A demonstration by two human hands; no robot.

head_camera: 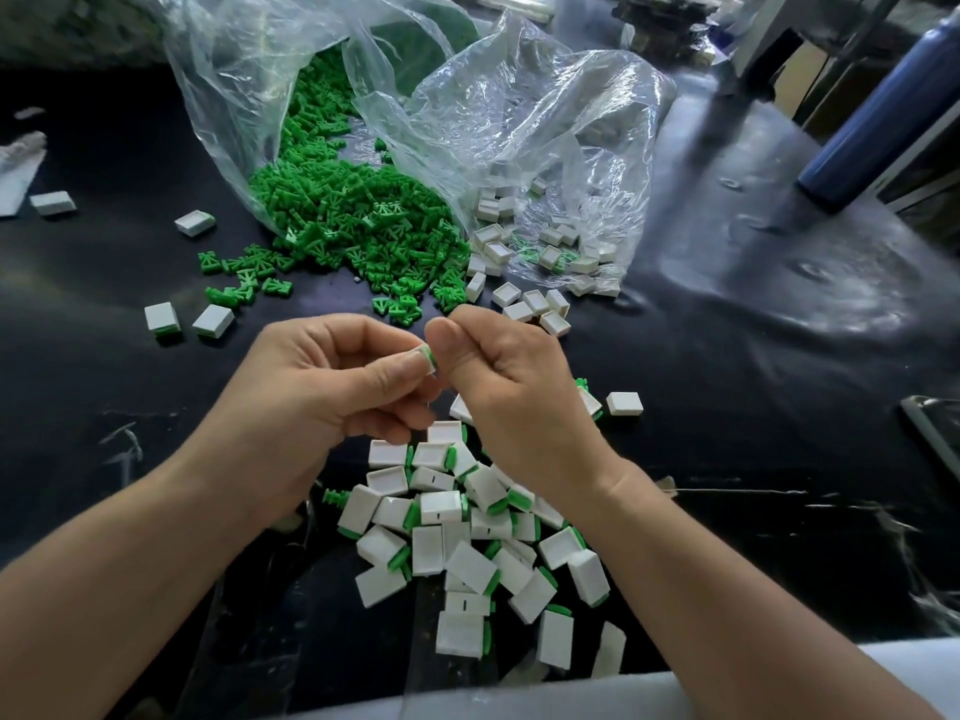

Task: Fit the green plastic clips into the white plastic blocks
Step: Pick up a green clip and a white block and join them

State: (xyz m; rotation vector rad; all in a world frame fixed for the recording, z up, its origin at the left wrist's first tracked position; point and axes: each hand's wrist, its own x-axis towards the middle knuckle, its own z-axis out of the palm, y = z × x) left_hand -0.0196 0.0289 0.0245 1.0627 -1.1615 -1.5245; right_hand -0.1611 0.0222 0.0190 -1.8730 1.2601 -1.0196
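Block, pinched in my left hand's fingers above the pile on the table, shows its clip at the end facing right. My right hand, fingers curled, has its thumb against that end; whether they pinch it I cannot tell.

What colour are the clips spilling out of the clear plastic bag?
Green; the clips show best in the head view.

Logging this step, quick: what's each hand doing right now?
Left hand: pinching a white block.
Right hand: fingers curled, thumb pressing the green clip at that block's edge.
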